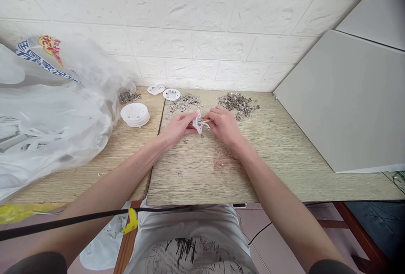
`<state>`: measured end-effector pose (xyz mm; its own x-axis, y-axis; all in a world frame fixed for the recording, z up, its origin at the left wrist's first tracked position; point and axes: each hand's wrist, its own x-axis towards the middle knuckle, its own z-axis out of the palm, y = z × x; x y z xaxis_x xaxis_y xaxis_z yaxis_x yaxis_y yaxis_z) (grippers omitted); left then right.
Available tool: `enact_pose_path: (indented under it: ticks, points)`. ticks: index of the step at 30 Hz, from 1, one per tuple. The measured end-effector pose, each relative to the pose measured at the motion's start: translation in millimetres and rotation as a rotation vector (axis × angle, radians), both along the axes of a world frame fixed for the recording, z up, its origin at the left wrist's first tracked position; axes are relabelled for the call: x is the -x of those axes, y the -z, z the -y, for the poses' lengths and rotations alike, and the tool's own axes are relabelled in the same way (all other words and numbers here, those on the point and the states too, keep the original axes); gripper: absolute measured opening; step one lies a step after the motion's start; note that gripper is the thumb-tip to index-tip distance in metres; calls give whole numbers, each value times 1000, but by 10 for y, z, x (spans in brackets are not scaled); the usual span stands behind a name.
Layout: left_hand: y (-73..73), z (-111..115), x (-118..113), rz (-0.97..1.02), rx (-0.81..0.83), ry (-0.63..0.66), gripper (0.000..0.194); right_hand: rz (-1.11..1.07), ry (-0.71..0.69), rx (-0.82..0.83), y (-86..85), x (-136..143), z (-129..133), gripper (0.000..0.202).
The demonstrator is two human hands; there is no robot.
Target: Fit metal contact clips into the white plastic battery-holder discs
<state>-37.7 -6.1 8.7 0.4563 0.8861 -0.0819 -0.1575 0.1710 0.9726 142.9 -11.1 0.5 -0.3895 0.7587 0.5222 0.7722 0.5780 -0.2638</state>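
My left hand (179, 127) grips a white round plastic piece (198, 123), tilted up on its edge above the table. From the right, my right hand (222, 123) pinches a thin, light wooden-looking stick (206, 120) whose tip points at the face of the plastic piece. Whether the tip touches it I cannot tell. Just behind the hands lie a pile of small silvery metal parts (185, 103) and a darker pile of metal parts (238, 104). Two similar white discs, one of them the slotted disc (171, 94), rest near the wall.
A stack of white discs (135, 115) stands on the left, beside a small metal heap (129, 96). A large clear plastic bag (63, 114) of white parts fills the far left. A grey panel (348, 101) leans at the right. A black cable (95, 216) crosses below the table edge.
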Motion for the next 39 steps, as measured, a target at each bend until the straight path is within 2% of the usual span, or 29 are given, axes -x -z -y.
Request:
enact_pose_path:
  ticks: [16, 25, 39]
  points:
    - [-9, 11, 4, -12, -20, 15, 38, 75, -30, -10, -27, 25, -4, 31]
    - [-24, 11, 17, -34, -78, 25, 36, 1, -9, 7, -6, -8, -3, 27]
    - [7, -7, -5, -7, -40, 7, 34, 7, 29, 39, -46, -60, -4, 21]
